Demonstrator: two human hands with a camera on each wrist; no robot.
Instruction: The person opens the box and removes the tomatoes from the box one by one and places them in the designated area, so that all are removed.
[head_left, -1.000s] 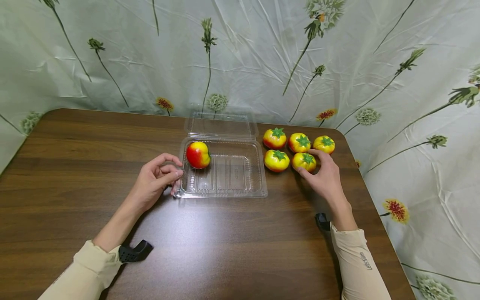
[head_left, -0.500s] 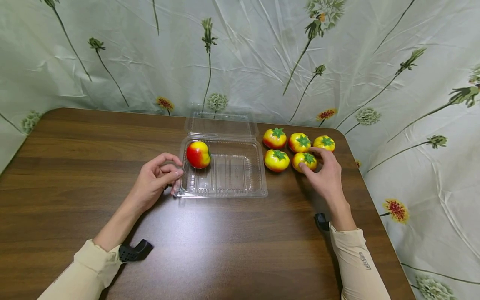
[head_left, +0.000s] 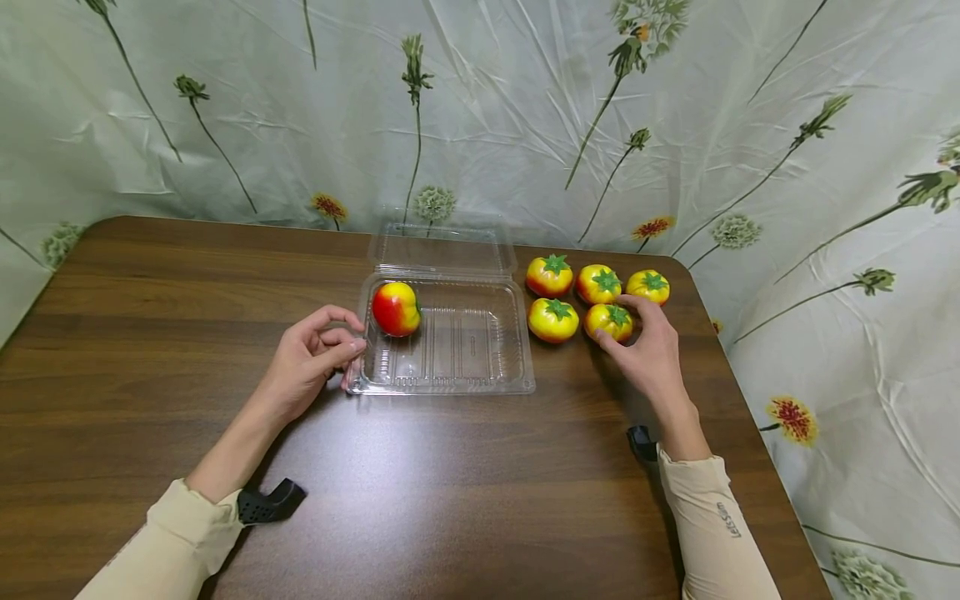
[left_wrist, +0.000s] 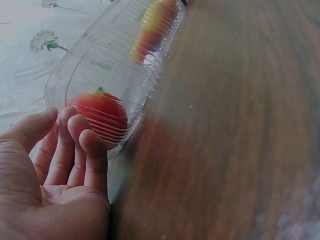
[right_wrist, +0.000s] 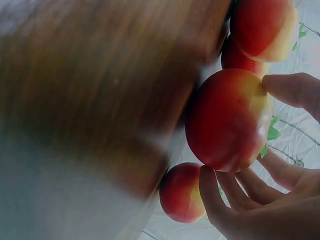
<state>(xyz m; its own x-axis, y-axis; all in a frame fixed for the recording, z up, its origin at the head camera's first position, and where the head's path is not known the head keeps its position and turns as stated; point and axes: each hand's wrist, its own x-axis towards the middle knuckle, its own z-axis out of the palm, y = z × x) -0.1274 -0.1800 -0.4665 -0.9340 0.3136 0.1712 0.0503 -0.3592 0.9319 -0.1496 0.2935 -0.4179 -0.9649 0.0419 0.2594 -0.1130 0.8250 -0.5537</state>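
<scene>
My left hand point(head_left: 311, 358) pinches the left rim of a clear plastic clamshell container point(head_left: 450, 390), its fingers against the side wall in the left wrist view. Inside, at the back left corner, one red and yellow toy tomato point(head_left: 396, 310) lies on its side. To the right of the container, my right hand point(head_left: 648, 346) holds the front right toy tomato point(head_left: 609, 320) between thumb and fingers. In the right wrist view the thumb is on one side of this tomato point(right_wrist: 227, 120) and the fingertips on the other. Its green calyx faces up.
Several more toy tomatoes stand close around the held one, including a front left tomato point(head_left: 553, 321) and a back right tomato point(head_left: 648, 287). The container's lid point(head_left: 442, 248) stands open toward the floral curtain point(head_left: 487, 125). Brown wooden table point(head_left: 435, 500) extends in front.
The right hand and the tomato in its grip shifted very slightly right, then back. The left hand and the container have stayed in place.
</scene>
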